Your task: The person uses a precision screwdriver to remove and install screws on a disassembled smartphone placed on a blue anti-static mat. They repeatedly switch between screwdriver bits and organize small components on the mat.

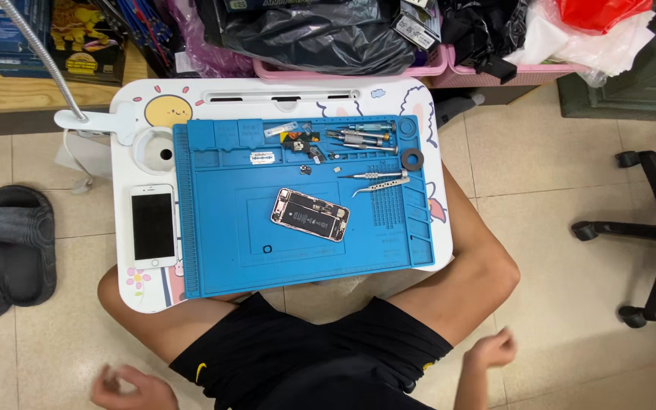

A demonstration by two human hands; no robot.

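Observation:
An opened phone body (pixel 310 214) with its insides exposed lies near the middle of a blue repair mat (pixel 222 258). A detached white phone screen (pixel 152 225) rests to the left of the mat on a small white lap table (pixel 127 292). Tweezers (pixel 380 182), screwdrivers (pixel 360 137), a black ring (pixel 412 159) and small parts lie along the mat's far side. My left hand (pixel 132 391) is low at the bottom left, blurred, holding nothing visible. My right hand (pixel 491 351) hovers at the bottom right by my knee, fingers curled, away from the table.
Grey slippers (pixel 7 247) lie on the tiled floor at left. A black office chair base (pixel 651 228) stands at right. Pink baskets (pixel 358 70) with bags sit behind the table. A white clamp-lamp base (pixel 89 121) and its metal gooseneck are at the table's far left corner.

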